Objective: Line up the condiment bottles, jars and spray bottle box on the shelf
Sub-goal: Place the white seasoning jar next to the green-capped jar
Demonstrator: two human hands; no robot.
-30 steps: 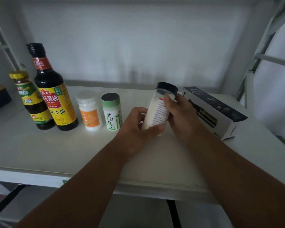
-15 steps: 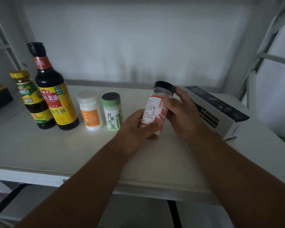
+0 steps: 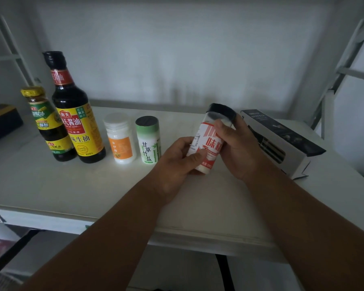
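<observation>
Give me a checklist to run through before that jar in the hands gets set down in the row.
1. Grip: left hand and right hand both hold the red-label jar: ok.
2. Black lid on the jar: ok; how tight, cannot tell.
3. Jar upright: not ok, tilted.
4. Bare shelf between the green-lid jar and the box: ok.
5. Label toward the front: ok, red face toward the camera.
6. Box lined up with the row: not ok, lying angled.
</observation>
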